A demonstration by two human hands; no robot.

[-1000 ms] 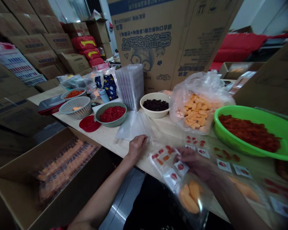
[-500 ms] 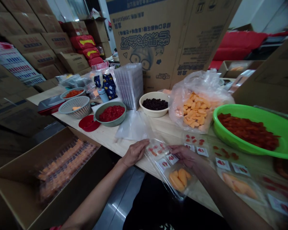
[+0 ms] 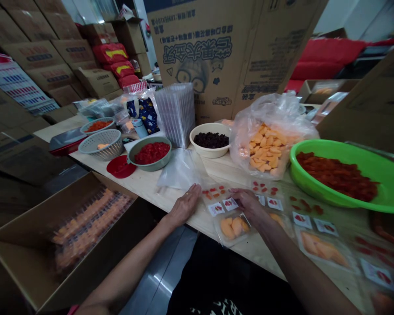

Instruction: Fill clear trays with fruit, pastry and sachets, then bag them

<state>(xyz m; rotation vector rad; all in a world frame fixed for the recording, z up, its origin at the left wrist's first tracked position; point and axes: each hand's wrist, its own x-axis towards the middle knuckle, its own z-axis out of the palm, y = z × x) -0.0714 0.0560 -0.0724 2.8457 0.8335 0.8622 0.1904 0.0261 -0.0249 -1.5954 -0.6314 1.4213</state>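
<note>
A clear tray lies on the wooden table, holding orange pieces at its near end, two white packets in the middle and small red pieces at the far end. My left hand rests by its upper left edge, fingers together; whether they pinch the film is unclear. My right hand has its fingers at the tray's upper right, next to a white packet, its fingertips partly hidden. Further right sit similar filled trays, one with orange pieces. Flat clear bags lie just beyond my left hand.
Behind are a green basin, a bag of orange pieces, a cream bowl of dark pieces and a grey-green bowl of red pieces. An open carton with packed trays stands at the lower left.
The tray has gone from raised and tilted at the table edge to lying flat on the table. My left hand has shifted slightly left and down.
</note>
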